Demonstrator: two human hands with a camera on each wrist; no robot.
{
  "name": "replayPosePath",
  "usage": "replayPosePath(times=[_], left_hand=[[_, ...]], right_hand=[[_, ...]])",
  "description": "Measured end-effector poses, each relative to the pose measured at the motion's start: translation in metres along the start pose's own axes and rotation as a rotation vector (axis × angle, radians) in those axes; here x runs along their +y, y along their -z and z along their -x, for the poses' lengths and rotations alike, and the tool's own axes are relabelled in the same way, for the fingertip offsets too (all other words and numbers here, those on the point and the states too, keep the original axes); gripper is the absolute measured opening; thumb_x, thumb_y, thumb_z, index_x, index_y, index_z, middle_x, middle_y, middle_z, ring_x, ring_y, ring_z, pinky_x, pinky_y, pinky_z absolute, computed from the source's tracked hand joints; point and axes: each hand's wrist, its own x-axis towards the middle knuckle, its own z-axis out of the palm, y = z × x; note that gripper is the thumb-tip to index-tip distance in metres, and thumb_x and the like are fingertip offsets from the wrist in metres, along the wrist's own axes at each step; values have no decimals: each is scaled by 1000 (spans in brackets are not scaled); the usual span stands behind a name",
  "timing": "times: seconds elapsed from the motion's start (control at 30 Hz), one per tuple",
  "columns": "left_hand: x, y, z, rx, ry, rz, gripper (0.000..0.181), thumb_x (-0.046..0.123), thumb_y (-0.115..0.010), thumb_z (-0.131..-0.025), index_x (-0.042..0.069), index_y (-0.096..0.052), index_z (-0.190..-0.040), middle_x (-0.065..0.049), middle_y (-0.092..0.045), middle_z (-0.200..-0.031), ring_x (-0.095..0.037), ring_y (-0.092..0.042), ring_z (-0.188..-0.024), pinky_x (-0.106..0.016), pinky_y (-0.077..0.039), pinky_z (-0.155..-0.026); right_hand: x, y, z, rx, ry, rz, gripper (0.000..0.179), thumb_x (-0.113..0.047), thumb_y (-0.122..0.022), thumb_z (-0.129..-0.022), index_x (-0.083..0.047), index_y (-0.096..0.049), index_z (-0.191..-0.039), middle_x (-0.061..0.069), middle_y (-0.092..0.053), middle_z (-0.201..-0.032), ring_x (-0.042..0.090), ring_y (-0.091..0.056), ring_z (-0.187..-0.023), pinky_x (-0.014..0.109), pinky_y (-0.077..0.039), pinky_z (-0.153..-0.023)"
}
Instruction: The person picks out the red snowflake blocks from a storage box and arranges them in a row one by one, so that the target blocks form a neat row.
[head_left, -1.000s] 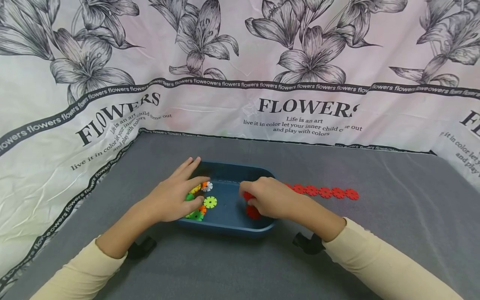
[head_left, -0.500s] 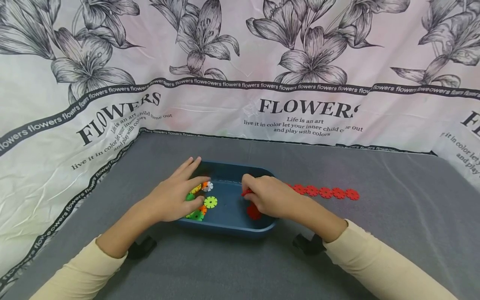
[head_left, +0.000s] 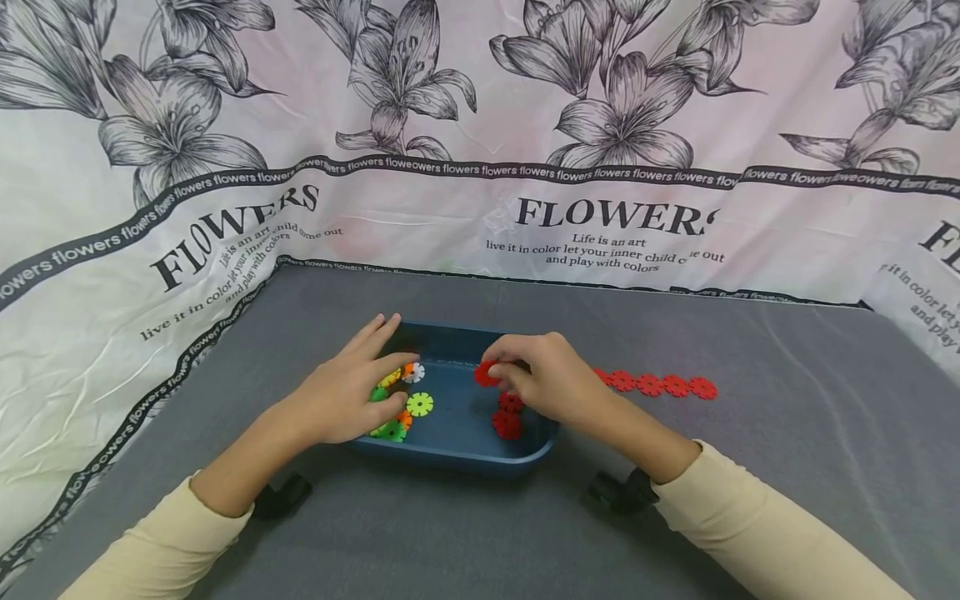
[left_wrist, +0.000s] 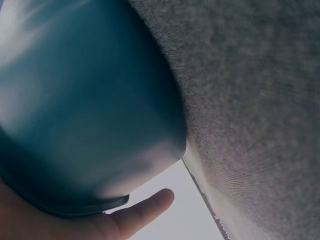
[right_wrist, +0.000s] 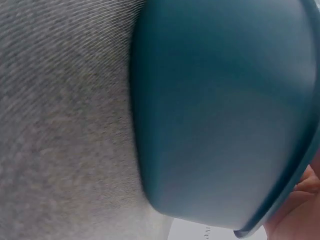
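Observation:
A blue tray [head_left: 450, 454] sits in the middle of the table. My right hand [head_left: 551, 379], over its right end, pinches a red notched disc [head_left: 486, 373] between thumb and fingers. Below that hand, more red discs [head_left: 507, 423] lie inside the tray. My left hand [head_left: 352, 392] rests across the left end with its fingers spread. Under and beside it are green, yellow, orange and white discs, partly covered; a lime disc [head_left: 420, 405] shows whole. In the left wrist view a finger [left_wrist: 145, 212] extends past the tray wall [left_wrist: 100, 100]. The right wrist view shows mostly the tray's outer side [right_wrist: 220, 115].
Right of the tray, a row of joined red discs [head_left: 651, 384] lies on the grey tablecloth [head_left: 787, 433]; its left end is behind my right hand. A white flower-printed curtain [head_left: 450, 217] stands along the back and left edges.
My right hand has risen a little and moved slightly away from me, bringing one red disc up from the others in the tray. The left hand stays in place.

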Motion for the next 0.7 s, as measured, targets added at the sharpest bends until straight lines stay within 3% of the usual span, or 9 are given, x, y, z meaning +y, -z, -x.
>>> replayPosePath(times=[0.23,0.5,0.7], left_hand=[[0,0,1,1,-13,14,51,30,-60,-94,12,-58,-142,-15,-15,-166,-37,-8,-151,-60,-52,-88],[0,-1,0,6,-13,2,51,31,-60,-94,13,-58,-142,-15,-14,-166,-37,-8,-151,-62,-51,-88],[0,-1,1,5,-12,5,51,30,-61,-94,12,-58,-142,-15,-14,-166,-37,-8,-151,-63,-50,-89]], right_hand=[[3,3,2,75,-49,-13,16,-1,-75,-88,-4,-72,-104,-1,-71,-87,10,-64,-73,27,-56,-67],[5,16,6,95,-128,-139,12,-2,-77,-87,-5,-76,-98,2,-73,-86,27,-71,-74,30,-58,-68],[10,26,12,120,-153,-133,11,-3,-74,-89,-3,-76,-100,6,-74,-87,24,-71,-73,30,-58,-68]])
